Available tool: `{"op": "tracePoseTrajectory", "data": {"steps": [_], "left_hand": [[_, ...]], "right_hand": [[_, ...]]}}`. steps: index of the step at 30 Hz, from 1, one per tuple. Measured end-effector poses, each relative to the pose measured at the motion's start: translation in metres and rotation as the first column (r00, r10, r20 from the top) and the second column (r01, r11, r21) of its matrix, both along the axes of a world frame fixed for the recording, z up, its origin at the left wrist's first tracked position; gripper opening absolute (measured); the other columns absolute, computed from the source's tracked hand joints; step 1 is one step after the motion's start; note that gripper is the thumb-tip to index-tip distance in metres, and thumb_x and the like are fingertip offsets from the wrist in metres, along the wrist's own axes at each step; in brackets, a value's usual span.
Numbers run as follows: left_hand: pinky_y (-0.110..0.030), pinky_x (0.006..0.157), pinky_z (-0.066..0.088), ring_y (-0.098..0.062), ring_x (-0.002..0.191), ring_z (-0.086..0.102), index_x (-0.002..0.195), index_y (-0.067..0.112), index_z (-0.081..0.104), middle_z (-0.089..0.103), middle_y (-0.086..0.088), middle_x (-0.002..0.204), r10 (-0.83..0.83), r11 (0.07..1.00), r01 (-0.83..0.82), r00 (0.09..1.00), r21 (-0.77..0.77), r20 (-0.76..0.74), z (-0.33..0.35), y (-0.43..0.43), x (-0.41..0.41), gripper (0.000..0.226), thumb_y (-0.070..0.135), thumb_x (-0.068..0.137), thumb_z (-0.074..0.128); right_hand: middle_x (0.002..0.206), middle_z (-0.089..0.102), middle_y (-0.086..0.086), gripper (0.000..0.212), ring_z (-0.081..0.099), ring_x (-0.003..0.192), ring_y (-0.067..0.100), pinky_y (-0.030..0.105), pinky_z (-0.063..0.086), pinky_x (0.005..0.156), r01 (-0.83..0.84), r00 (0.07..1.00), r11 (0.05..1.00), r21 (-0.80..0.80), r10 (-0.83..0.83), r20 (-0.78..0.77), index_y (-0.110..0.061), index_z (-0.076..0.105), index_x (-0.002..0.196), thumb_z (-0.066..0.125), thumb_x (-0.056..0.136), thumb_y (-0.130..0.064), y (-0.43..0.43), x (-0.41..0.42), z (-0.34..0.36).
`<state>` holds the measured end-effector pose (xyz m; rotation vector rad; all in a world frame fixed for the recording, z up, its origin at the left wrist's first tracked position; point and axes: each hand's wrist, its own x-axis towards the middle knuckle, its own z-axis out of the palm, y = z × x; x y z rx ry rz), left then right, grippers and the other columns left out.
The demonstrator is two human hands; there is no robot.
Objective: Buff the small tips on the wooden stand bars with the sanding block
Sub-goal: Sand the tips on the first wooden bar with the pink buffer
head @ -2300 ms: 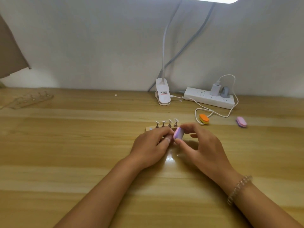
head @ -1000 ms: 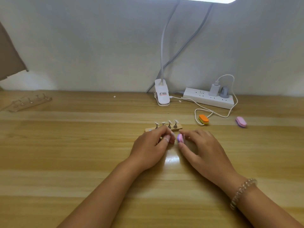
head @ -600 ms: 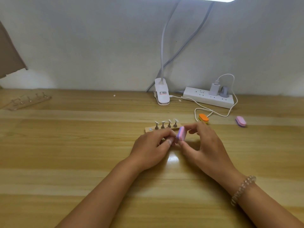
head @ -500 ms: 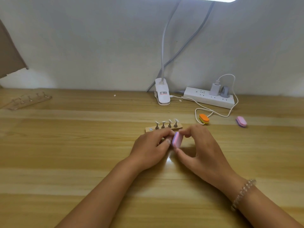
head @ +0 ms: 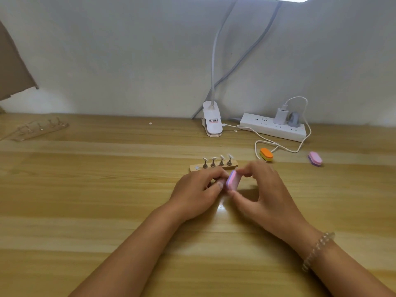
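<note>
Slightly blurred, the right hand [head: 264, 195] pinches the pink sanding block [head: 233, 180]; the left hand [head: 198, 192] curls, its hold hidden. The wooden stand bar [head: 233, 164] sits just behind on the surface [head: 85, 211], a pale wall [head: 128, 50] beyond.

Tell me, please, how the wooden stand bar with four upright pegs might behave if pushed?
The wooden stand bar lies flat and low, so it would probably slide on the smooth table rather than tip. It looks small and thin, so likely light. Its slender pegs might wobble or come off.
</note>
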<state>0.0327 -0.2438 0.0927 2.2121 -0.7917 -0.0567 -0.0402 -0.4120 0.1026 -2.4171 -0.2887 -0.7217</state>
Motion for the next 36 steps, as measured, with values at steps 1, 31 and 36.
{"op": "tracePoseTrajectory", "data": {"steps": [1,31,36], "left_hand": [[-0.028,0.067,0.039,0.004,0.067,0.051,0.097,0.042,0.065,0.062,0.025,0.078,-0.001,1.000,0.001,1.000,-0.007,-0.002,0.000,0.000,0.000,0.021,0.025,0.095,0.052],[-0.043,0.075,0.050,-0.020,0.074,0.061,0.092,0.036,0.066,0.070,0.019,0.091,-0.012,0.969,-0.014,0.994,-0.246,-0.106,0.001,-0.003,0.000,0.017,0.039,0.087,0.051],[-0.031,0.060,0.040,-0.008,0.054,0.046,0.085,0.035,0.068,0.070,0.017,0.091,-0.022,0.948,-0.016,0.993,-0.318,-0.114,0.000,-0.003,0.002,0.005,0.036,0.084,0.063]], "right_hand": [[0.095,0.060,-0.002,0.033,0.056,0.092,0.016,0.027,0.043,0.085,-0.034,0.999,0.999,0.000,0.034,-0.006,-0.010,0.061,0.096,0.084,0.074,-0.012,0.002,-0.001,-0.002],[0.101,0.064,-0.008,0.031,0.061,0.093,0.013,0.027,0.051,0.077,0.126,0.991,0.907,0.402,-0.100,-0.086,-0.025,0.058,0.105,0.078,0.082,-0.022,-0.008,0.004,0.001],[0.101,0.060,-0.007,0.026,0.060,0.089,0.014,0.028,0.052,0.074,0.104,0.993,0.952,0.287,-0.085,-0.077,-0.028,0.067,0.107,0.072,0.082,-0.033,-0.003,0.002,0.002]]}}
